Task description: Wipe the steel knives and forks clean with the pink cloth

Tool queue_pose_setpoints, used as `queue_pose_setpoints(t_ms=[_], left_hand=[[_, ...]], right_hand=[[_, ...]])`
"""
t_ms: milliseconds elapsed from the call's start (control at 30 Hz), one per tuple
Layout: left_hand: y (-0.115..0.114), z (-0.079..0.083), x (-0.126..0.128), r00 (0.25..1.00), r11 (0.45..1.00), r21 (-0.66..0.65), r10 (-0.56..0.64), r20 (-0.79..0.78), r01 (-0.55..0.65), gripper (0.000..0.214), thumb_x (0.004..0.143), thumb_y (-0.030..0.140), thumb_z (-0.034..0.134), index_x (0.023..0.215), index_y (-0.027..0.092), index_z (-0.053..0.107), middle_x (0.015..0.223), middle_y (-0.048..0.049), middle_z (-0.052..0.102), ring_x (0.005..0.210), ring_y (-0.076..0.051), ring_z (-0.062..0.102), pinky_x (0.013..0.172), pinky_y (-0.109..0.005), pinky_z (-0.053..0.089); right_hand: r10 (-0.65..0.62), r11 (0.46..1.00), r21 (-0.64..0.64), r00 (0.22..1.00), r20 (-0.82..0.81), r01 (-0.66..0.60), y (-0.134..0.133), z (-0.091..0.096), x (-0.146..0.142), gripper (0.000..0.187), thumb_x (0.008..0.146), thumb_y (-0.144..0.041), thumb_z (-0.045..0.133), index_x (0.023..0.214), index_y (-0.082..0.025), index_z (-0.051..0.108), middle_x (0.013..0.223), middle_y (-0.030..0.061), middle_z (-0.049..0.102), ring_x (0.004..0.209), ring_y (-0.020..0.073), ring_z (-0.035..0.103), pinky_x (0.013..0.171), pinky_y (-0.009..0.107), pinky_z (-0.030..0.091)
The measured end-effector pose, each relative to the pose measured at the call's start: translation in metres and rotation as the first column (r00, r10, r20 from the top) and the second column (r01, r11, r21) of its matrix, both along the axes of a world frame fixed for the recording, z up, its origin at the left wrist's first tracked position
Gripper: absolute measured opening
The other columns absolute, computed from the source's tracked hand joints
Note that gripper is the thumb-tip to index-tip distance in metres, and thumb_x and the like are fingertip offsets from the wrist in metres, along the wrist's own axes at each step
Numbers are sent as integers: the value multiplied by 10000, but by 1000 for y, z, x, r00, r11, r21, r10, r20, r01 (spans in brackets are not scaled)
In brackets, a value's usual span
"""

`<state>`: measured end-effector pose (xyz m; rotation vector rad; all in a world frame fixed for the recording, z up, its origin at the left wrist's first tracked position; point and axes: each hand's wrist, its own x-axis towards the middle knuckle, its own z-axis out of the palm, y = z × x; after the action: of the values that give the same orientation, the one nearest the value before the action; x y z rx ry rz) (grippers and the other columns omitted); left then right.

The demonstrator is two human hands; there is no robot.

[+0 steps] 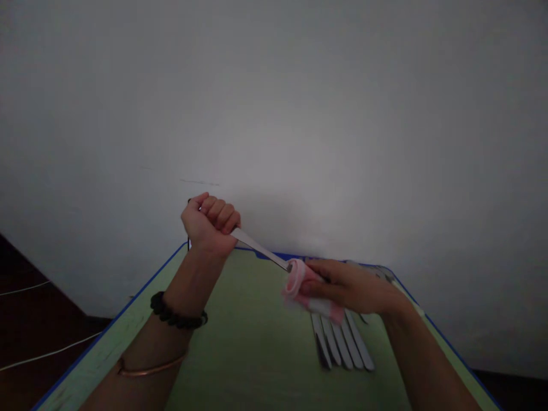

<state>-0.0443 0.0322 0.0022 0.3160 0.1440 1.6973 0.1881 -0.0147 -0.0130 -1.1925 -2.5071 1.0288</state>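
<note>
My left hand (212, 225) is closed in a fist around one end of a long, flat metal piece of cutlery (261, 249). The cutlery slants down to the right, above the table. Its other end goes into a pink and white cloth (295, 278), so I cannot tell whether it is a knife, fork or spoon. My right hand (346, 282) pinches the cloth, which is folded around that end and slightly blurred. Below the cloth, several metal cutlery pieces (342, 342) lie side by side in a row, their upper ends hidden.
The table (257, 354) has a pale green top and a blue edge, and stands against a plain grey-white wall (274, 114). More metal cutlery (383, 273) lies at the far right corner, partly behind my right hand. A white cable (51, 353) runs across the dark floor at left.
</note>
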Motion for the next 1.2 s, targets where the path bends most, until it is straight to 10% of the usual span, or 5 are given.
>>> queue_pose_setpoints(t_ms=[200, 567, 1000, 1200], left_hand=[[4, -6, 0, 997, 1000, -13, -18, 72, 19, 386, 848, 157, 295, 524, 215, 94, 378, 86, 70, 270, -63, 99, 263, -196, 73], [13, -18, -3, 992, 999, -28, -16, 129, 20, 436, 884, 143, 271, 470, 203, 151, 333, 78, 148, 241, -56, 156, 253, -185, 121], [3, -21, 39, 995, 986, -146, -87, -49, 79, 411, 824, 154, 348, 460, 207, 165, 365, 86, 148, 245, -59, 143, 269, -197, 46], [4, -11, 15, 999, 991, -131, 32, -36, -37, 390, 806, 143, 344, 492, 211, 122, 368, 81, 122, 260, -66, 132, 280, -205, 56]], right_hand=[[-8, 990, -138, 999, 43, 14, 0, 9, 15, 346, 833, -430, 535, 965, -121, 616, 735, 14, 597, 573, 102, 482, 478, 195, 341], [-14, 1000, 16, 996, 92, 13, -15, 25, -3, 208, 835, -320, 542, 879, -149, 652, 716, 8, 625, 606, 118, 522, 517, 197, 370], [-127, 983, 128, 992, -19, 128, -1, -28, -45, 251, 907, -335, 417, 794, -153, 547, 634, -6, 544, 531, 91, 433, 500, 203, 312], [-123, 987, 97, 992, -28, 125, 8, -33, -35, 228, 901, -344, 443, 882, -152, 564, 704, 9, 582, 578, 109, 488, 535, 213, 347]])
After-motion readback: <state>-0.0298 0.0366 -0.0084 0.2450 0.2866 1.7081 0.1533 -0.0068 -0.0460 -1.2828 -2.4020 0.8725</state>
